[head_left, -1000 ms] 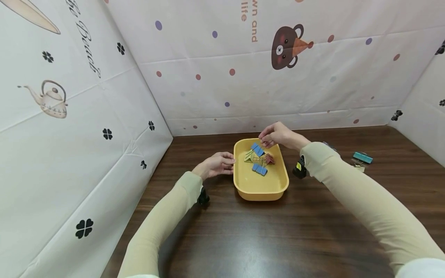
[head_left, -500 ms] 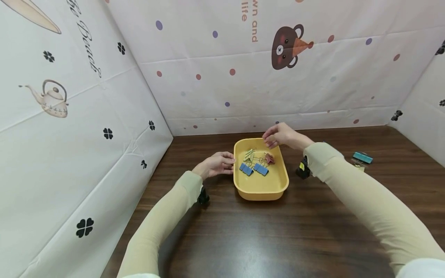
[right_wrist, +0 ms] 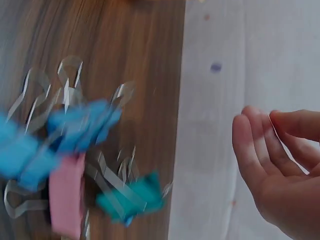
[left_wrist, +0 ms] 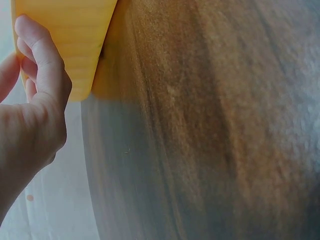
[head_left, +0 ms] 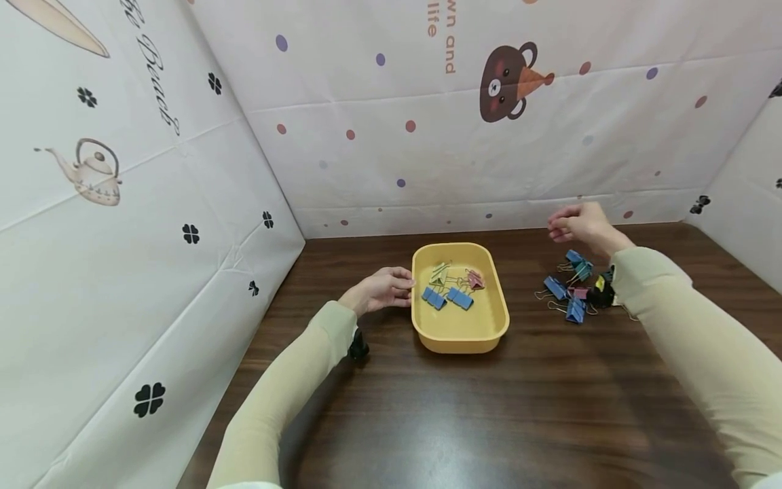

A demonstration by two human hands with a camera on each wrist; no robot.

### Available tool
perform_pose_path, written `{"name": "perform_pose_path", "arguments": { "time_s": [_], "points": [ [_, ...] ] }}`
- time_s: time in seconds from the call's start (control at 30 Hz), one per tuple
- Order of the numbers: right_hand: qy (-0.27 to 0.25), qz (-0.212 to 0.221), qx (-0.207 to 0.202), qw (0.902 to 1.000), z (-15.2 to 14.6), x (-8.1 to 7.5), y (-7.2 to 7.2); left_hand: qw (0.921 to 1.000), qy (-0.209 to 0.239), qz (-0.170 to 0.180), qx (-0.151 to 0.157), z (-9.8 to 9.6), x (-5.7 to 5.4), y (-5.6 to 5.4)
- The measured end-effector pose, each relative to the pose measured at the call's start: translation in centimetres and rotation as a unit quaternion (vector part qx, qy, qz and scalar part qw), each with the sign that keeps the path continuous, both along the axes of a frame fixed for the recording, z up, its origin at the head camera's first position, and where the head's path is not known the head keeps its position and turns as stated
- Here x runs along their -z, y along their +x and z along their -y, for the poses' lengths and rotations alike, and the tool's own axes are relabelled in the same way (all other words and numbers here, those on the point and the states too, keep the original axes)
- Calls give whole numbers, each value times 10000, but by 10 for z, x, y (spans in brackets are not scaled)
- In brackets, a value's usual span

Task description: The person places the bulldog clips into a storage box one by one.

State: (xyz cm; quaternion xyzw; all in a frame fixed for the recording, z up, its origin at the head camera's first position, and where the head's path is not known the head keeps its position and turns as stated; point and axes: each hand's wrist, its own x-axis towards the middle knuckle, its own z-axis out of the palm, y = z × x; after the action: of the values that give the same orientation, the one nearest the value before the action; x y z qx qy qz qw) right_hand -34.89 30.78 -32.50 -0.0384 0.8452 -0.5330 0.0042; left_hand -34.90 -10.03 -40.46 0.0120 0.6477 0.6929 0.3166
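A yellow plastic tray (head_left: 461, 329) stands on the table, holding a yellow-green binder clip (head_left: 438, 274), a pink binder clip (head_left: 474, 279) and two blue binder clips (head_left: 460, 298). My left hand (head_left: 383, 290) pinches the tray's left rim; in the left wrist view the thumb and fingers of that hand (left_wrist: 42, 80) lie on either side of it. My right hand (head_left: 583, 223) is raised at the back right, its fingers loosely bent and nothing between them. Below it is a loose pile with blue clips (head_left: 575, 310) and a teal clip (right_wrist: 132, 197).
Partly hidden by the right wrist, a pink clip (right_wrist: 67, 195) lies among the blue ones in the pile. The dark wooden table (head_left: 427, 414) ends at a white printed backdrop (head_left: 366, 163) behind and along the left.
A blue clip has dropped from my right hand into the tray, beside the other blue one. The right hand has moved right, over the pile. My left hand stays at the rim.
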Motion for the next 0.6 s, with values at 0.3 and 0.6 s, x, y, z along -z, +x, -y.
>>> {"name": "perform_pose_path", "arguments": {
  "time_s": [0.3,0.6],
  "points": [
    [3036,-738,326,9494,-28,18,13,10000,8,-9,-48,0,2,-1],
    [3290,59,-333,9437,-35,20,16,10000,67,-70,24,0,1,1]
  ]
}}
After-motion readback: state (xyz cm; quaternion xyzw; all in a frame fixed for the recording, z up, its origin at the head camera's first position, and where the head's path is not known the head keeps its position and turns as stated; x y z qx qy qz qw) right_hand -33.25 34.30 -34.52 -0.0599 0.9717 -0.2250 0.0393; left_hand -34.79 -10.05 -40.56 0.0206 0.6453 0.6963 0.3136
